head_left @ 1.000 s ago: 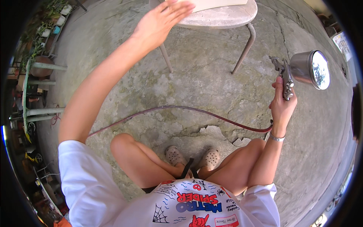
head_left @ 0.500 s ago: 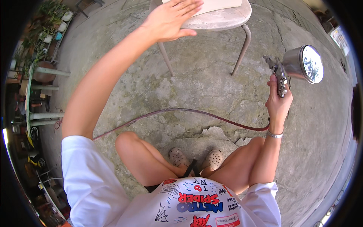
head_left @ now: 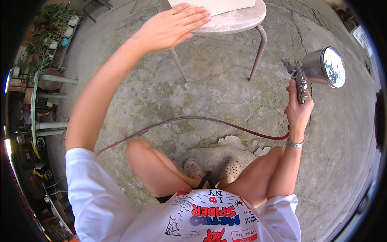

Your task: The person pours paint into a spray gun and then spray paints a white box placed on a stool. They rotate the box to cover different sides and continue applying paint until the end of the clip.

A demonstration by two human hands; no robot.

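Left hand has moved down-left; its open fingers overlap a pale board, top centre; right hand, right, grips a spray gun.

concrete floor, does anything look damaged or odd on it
Yes, the concrete floor is cracked: a broken patch between the reddish hose and the right clog has ragged edges against smoother concrete, and a crack runs right of the pale seat.
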